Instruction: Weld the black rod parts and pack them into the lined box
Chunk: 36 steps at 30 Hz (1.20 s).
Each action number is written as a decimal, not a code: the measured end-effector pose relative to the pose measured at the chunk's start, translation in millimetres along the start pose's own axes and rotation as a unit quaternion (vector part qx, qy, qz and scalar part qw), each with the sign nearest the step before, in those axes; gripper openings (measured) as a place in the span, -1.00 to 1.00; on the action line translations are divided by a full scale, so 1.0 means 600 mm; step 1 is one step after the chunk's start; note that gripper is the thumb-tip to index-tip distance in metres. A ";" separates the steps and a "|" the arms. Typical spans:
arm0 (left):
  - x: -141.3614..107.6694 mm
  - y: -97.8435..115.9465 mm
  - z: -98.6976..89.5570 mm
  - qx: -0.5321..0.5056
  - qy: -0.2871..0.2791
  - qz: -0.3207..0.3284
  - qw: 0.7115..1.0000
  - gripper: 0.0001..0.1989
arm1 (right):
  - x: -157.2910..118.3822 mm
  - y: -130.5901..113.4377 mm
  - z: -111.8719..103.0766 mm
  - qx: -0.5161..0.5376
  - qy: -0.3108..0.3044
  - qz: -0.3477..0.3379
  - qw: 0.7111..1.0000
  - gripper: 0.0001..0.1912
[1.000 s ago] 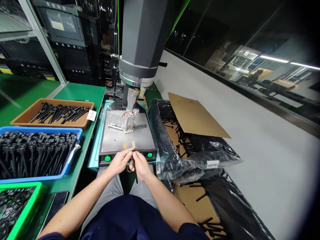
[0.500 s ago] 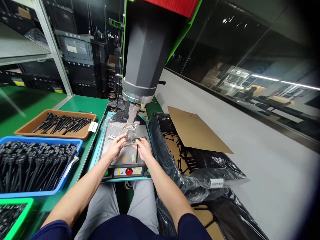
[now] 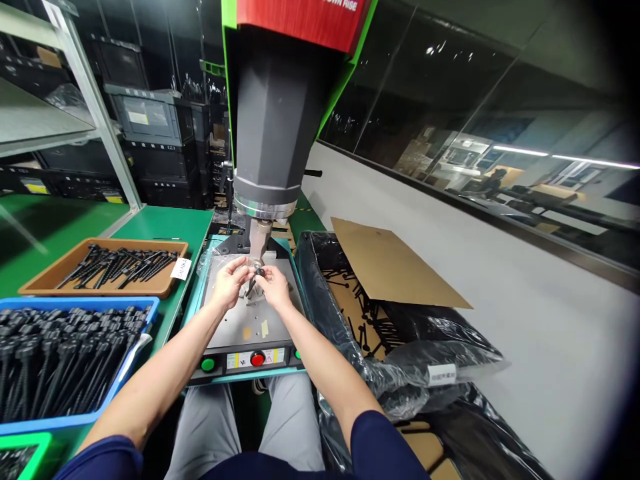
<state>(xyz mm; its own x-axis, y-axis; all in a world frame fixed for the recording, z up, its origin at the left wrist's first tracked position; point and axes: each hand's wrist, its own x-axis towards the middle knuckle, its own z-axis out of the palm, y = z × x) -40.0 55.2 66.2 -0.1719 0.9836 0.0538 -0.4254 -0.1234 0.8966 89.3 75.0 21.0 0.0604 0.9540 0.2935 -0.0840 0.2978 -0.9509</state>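
Note:
Both hands meet over the metal plate (image 3: pixel 230 327) of the press, just below its metal tip (image 3: pixel 259 239). My right hand (image 3: pixel 274 287) is closed on a black rod-like part (image 3: pixel 251 285), whose round head shows between the hands. My left hand (image 3: pixel 231 283) is closed at the left of that head, fingertips pinched together; whatever small thing they hold is too small to make out. A fixture under the fingers is partly hidden. Clear plastic film lies on the plate's back left.
On the left, an orange tray (image 3: pixel 30 288) and a blue bin (image 3: pixel 75 420) hold black rod parts. A black-lined box (image 3: pixel 313 293) with a cardboard sheet (image 3: pixel 395 260) stands at the right. Red and green buttons sit on the machine's front edge.
My hands have come together beneath the press tip. The black part has moved left with my right hand and now tilts between both hands. The camera view has shifted slightly.

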 end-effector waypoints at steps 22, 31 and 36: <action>0.025 0.021 -0.008 0.015 -0.008 -0.011 1.000 -0.60 | 0.079 -0.004 0.003 -0.159 -0.064 -0.063 0.983 -0.89; 0.011 0.007 0.001 0.052 -0.018 -0.006 0.998 -0.55 | 0.074 -0.002 0.004 0.089 -0.034 0.110 0.989 -0.76; -0.010 -0.008 0.008 0.090 -0.023 -0.015 0.996 -0.55 | 0.077 -0.011 -0.003 0.220 0.058 0.228 0.947 -0.78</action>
<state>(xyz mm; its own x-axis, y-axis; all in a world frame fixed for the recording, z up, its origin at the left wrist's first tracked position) -32.5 50.6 63.6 -0.1187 0.9920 0.0421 -0.2625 -0.0723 0.9622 94.2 116.9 40.9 0.0245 0.9845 -0.1735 -0.5315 -0.1342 -0.8364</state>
